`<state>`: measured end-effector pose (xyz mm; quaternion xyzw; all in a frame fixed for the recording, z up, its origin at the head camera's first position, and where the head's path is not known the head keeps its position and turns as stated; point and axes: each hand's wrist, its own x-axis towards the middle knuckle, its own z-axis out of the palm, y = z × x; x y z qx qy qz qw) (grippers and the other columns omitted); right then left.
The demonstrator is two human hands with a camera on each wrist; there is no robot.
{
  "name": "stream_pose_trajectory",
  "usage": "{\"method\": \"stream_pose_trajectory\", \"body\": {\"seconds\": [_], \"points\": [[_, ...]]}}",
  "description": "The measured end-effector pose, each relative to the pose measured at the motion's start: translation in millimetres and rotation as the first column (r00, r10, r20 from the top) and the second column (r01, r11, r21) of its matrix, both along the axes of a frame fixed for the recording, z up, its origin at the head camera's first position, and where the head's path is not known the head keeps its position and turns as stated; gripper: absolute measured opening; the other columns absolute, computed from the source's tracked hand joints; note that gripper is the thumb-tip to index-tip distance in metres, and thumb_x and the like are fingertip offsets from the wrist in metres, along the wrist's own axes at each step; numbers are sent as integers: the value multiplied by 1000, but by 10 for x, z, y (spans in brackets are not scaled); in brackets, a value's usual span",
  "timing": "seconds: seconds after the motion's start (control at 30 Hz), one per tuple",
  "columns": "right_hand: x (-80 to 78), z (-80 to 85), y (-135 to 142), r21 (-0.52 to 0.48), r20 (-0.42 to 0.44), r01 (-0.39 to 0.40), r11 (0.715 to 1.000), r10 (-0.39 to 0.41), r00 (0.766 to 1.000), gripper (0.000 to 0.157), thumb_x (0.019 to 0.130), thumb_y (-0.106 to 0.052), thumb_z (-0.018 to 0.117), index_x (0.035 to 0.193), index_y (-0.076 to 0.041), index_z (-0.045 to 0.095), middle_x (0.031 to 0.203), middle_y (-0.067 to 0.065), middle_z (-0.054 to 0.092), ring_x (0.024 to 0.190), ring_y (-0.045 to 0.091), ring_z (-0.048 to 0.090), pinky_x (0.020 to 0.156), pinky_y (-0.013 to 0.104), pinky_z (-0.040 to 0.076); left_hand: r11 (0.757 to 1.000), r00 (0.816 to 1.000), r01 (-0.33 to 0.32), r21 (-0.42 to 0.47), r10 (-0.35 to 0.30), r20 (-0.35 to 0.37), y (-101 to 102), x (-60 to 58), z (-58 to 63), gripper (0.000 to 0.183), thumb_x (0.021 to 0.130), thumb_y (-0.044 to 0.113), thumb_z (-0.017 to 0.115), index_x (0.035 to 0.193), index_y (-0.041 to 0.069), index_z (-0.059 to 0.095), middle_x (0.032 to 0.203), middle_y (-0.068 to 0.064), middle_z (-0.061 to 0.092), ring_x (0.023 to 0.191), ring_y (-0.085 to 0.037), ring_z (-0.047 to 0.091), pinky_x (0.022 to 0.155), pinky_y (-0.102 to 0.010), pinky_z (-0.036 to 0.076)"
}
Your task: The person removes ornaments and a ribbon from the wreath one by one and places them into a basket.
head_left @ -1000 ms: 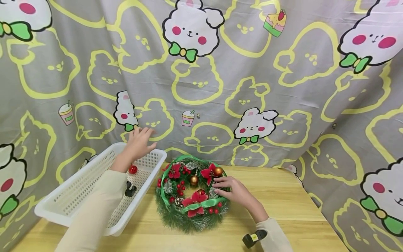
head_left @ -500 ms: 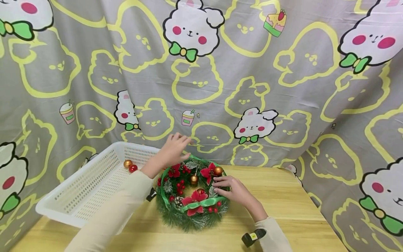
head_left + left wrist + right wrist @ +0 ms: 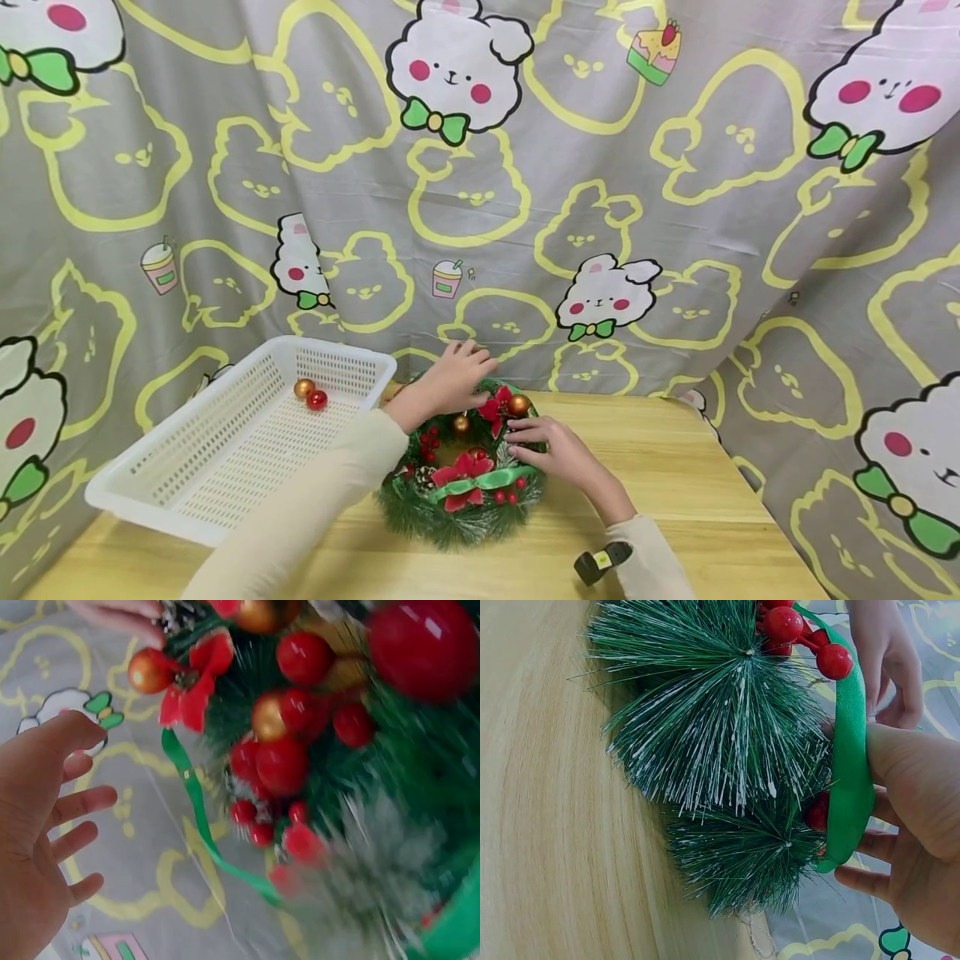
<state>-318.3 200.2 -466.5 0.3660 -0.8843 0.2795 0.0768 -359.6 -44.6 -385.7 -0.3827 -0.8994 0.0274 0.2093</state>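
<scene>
A wreath of green needles lies on the table, trimmed with red flowers, red berries, gold baubles and a green ribbon. Over its far rim hovers my left hand. Seen from the left wrist, the left hand has its fingers spread, holding nothing, beside the ribbon and berries. My right hand rests against the wreath's right side with relaxed fingers. In the right wrist view, the right hand has its thumb at the ribbon; its tip is hidden.
To the left stands a white perforated basket with a gold bauble and a red bauble inside. The wooden table extends to the right. A patterned grey curtain hangs close behind the table.
My left hand has moved right, from above the basket to over the wreath's far rim. The gold bauble in the basket has come into view. My right hand stays at the wreath's side.
</scene>
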Motion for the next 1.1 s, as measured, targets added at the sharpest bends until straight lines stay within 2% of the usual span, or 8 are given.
{"method": "stream_pose_trajectory", "body": {"seconds": [0.17,0.27,0.43,0.67,0.87,1.1], "points": [[-12,1,-5,6,-44,-20,1000,21,999,26,97,-25,70,118,-12,78,132,12,69,120,34,65,98,53,52,998,998,59,0,-59,-37,212,-32,-79,30,94,30,72,119,16,64,112,-2,65,104,-26,51,95,-48,45],[-17,-3,-5,15,-55,-31,999,31,998,26,98,-25,69,117,-10,78,131,13,70,119,34,65,97,53,53,996,996,84,19,-83,-32,325,-35,-124,27,95,29,72,117,16,64,111,-1,66,103,-25,51,95,-48,46],[-15,-6,-1,14,-48,-39,999,39,998,26,98,-26,68,117,-11,78,128,13,71,117,32,66,95,50,54,996,997,82,23,-82,6,457,-38,-207,27,98,29,68,122,17,66,117,-1,68,110,-26,54,99,-49,45],[-20,2,10,23,-57,-31,999,33,998,25,98,-25,68,117,-11,78,125,13,72,115,30,67,94,48,55,998,997,59,24,-60,52,537,-96,-300,29,99,30,67,125,19,67,120,1,69,110,-24,53,101,-50,44],[-25,6,-2,29,-57,-22,999,24,998,26,99,-26,68,118,-12,78,127,13,71,117,32,66,96,50,54,999,995,25,-26,-22,101,518,-134,-292,33,97,34,69,128,22,67,125,2,68,117,-25,53,104,-52,43],[-20,-15,0,28,-25,-9,1000,9,1000,28,99,-29,67,120,-13,77,131,12,70,120,33,64,97,53,53,998,981,10,-60,2,192,500,-126,-167,33,98,35,68,129,25,66,129,2,67,130,-29,52,110,-55,41]]}}
